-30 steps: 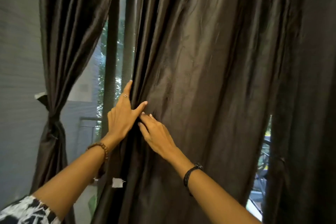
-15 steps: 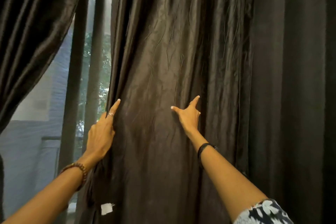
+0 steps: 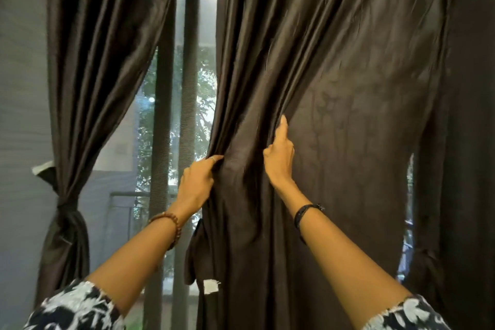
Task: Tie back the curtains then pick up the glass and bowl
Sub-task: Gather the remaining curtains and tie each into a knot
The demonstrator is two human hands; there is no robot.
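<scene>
Both hands gather the middle curtain [image 3: 334,115], its folds hanging vertically ahead of the person. The left hand [image 3: 197,182] grips its leading edge; the right hand [image 3: 278,158] pinches folds just beside it. The left curtain [image 3: 88,75] hangs tied (glass and bowl unseen).

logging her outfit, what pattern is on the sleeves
A dark navy and white floral print on the sleeves, clearest in the head view.
</scene>
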